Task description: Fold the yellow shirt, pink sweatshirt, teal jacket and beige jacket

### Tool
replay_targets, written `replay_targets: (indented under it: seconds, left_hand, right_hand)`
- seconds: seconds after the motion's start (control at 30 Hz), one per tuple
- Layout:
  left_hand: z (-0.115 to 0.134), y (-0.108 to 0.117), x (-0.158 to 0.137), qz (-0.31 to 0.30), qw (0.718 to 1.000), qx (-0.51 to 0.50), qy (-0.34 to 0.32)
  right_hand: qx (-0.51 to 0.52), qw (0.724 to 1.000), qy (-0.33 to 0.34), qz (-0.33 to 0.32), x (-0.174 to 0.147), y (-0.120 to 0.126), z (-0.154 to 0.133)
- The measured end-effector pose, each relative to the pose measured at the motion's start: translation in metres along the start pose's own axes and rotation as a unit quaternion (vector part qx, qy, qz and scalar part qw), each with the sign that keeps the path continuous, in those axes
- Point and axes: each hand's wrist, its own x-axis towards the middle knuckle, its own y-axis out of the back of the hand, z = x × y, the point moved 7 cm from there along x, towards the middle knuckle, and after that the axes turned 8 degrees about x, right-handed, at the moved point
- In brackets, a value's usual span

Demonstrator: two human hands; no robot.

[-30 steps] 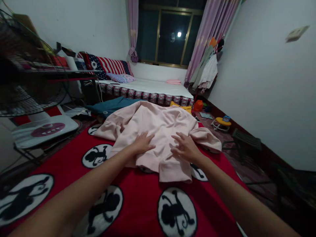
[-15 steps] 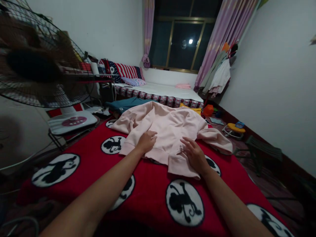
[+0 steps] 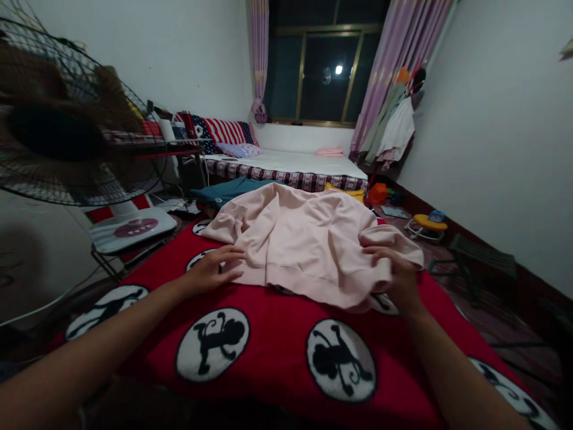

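Note:
A pale pink sweatshirt lies spread on a red blanket printed with dark figures in white ovals. Its hem faces me, and the sleeves reach out to both sides. At the left end of the hem, my left hand rests with thumb and fingers apart, fingertips at the fabric. My right hand is closed on the sweatshirt's right lower edge, near the right sleeve. The cloth there is slightly raised and blurred, and part of the grip is hidden.
Folded blue-green cloth and a yellow item lie behind the sweatshirt. A fan stands at left, beside a white-topped stand. On the right are a yellow stool and a dark folding stool. A bed stands beyond.
My hands have moved apart, the left to the left and the right to the right. The folded-over right part of the hem is now pulled out to the right.

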Motion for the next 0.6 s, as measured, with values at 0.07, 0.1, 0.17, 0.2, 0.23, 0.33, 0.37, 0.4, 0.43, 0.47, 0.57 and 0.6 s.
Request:
replay_targets:
  seconds: [0.07,0.1,0.17,0.2,0.23,0.33,0.37,0.4,0.43,0.47,0.57,0.6]
  left_hand:
    - [-0.001,0.004,-0.007,-0.041,0.999,0.008,0.005]
    - [0.0,0.003,-0.008,-0.068,0.998,0.012,0.005]
    - [0.003,0.0,-0.01,-0.118,0.993,0.016,-0.005]
    - [0.005,-0.001,-0.009,-0.137,0.99,0.018,-0.012]
    - [0.005,-0.003,-0.008,-0.151,0.988,0.02,-0.018]
    - [0.002,-0.007,-0.004,-0.171,0.984,0.035,-0.023]
    - [0.0,-0.009,-0.003,-0.173,0.984,0.044,-0.021]
    - [-0.002,-0.01,-0.001,-0.172,0.983,0.056,-0.02]
    - [-0.003,-0.012,0.0,-0.167,0.983,0.071,-0.021]
    - [-0.003,-0.014,0.002,-0.161,0.982,0.09,-0.026]
    - [0.003,-0.018,0.008,-0.156,0.974,0.157,-0.054]
    - [0.008,-0.018,0.011,-0.161,0.969,0.177,-0.065]
  right_hand:
    - [-0.001,0.995,-0.078,0.063,-0.013,0.044,0.027]
    - [-0.027,0.989,-0.136,0.041,-0.02,0.058,0.043]
    - [-0.108,0.966,-0.233,-0.017,-0.038,0.077,0.069]
    - [-0.152,0.956,-0.247,-0.036,-0.044,0.085,0.075]
    - [-0.188,0.953,-0.235,-0.047,-0.048,0.09,0.075]
    - [-0.221,0.963,-0.115,-0.106,-0.056,0.082,0.053]
    - [-0.214,0.962,-0.086,-0.145,-0.06,0.072,0.046]
    - [-0.209,0.958,-0.067,-0.182,-0.064,0.061,0.041]
    - [-0.211,0.953,-0.057,-0.211,-0.068,0.05,0.038]
    - [-0.22,0.947,-0.053,-0.228,-0.07,0.041,0.037]
    - [-0.254,0.937,-0.056,-0.234,-0.066,0.021,0.042]
    - [-0.257,0.936,-0.054,-0.233,-0.061,0.016,0.042]
